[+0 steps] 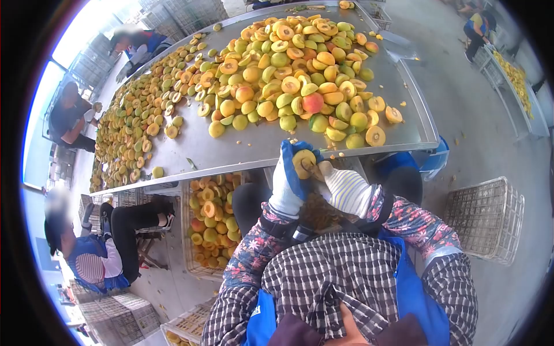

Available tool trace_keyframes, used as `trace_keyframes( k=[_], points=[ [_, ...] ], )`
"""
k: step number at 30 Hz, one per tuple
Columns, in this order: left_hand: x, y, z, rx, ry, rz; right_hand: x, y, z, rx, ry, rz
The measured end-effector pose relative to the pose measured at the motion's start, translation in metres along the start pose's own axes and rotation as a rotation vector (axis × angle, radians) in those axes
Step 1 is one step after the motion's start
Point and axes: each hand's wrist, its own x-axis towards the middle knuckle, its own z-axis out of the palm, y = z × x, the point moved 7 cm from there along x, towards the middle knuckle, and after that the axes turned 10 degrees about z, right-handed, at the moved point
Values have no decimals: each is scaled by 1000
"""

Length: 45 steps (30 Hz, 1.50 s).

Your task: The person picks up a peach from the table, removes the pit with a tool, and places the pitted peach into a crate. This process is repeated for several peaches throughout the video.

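Note:
My left hand [288, 183], in a white and blue glove, is wrapped round a halved yellow fruit [303, 164] just below the front edge of the metal table [262, 151]. Close against the fruit's right side is my right hand [346, 187] in a striped glove, its fingers curled; whatever it grips there is too small to make out. Beyond both hands, a big heap of whole and halved yellow-green fruit [288, 81] covers much of the table.
Below the table at left stands a crate of fruit [214, 230]. An empty crate [487, 219] is on the floor at right. Several people sit along the left side; another person [480, 32] stands at the far right beside a second table [502, 86].

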Motion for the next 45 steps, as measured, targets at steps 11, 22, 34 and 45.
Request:
trace_keyframes(
  k=[11,22,34,45],
  points=[
    [-1,0,-1,-6,94,31,2,-6,7,-156,69,20],
    [10,21,-15,953,-221,468,2,-14,-28,27,316,-154],
    [-18,39,24,1191,-421,583,14,6,9,-402,-75,-1],
    [3,11,-24,635,-79,-15,8,12,46,-99,-141,147]
  ],
)
